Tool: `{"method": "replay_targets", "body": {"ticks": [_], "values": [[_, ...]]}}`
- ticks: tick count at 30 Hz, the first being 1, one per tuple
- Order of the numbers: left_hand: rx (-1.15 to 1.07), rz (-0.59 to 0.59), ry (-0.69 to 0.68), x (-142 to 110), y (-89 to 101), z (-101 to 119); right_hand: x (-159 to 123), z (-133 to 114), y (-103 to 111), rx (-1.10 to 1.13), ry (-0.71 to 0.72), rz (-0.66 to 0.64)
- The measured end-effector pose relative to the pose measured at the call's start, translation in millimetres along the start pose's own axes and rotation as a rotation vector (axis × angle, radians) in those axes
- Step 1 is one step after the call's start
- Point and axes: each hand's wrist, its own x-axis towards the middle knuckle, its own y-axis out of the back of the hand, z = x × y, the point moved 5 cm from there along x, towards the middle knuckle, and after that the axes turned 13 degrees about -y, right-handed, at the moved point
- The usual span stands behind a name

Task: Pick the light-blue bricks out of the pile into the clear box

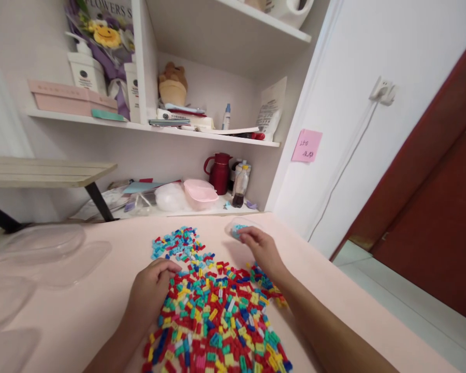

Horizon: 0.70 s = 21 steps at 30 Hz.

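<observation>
A wide heap of small plastic building bricks in red, yellow, green, blue and white spreads over the pale pink tabletop. Behind it lies a smaller patch of mostly light blue bricks. My left hand rests at the heap's left edge, fingers curled and closed, fingertips beside the bricks; whatever they pinch is hidden. My right hand reaches over the heap to a small clear plastic container holding light blue bricks. Its fingers are bent together at the container's near rim; anything between them is too small to make out.
Clear plastic lids or trays lie at the left on the pink tabletop. Behind stand a pink bowl, a red jug and a bottle of dark liquid. A wooden-topped stand juts in at the left.
</observation>
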Motion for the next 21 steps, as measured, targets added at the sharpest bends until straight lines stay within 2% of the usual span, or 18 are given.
{"method": "replay_targets", "body": {"ticks": [3,5,9,14,21], "values": [[0.005,-0.003,-0.013,-0.2,0.2,2.3,-22.1,-16.6,-37.5,-0.198,0.141,-0.286],[0.005,-0.006,-0.024,-0.2,0.0,3.1,-32.8,-18.4,-52.9,-0.316,0.219,-0.365],[-0.008,-0.017,-0.015,-0.3,-1.2,2.2,-40.0,-12.4,-66.0,-0.489,0.322,-0.379],[-0.003,-0.017,-0.004,-0.9,-0.8,4.6,-40.1,-8.8,-70.4,-0.534,0.377,-0.385],[0.009,-0.020,-0.028,0.0,-1.3,3.6,-35.2,-10.5,-65.1,-0.428,0.280,-0.383]]}}
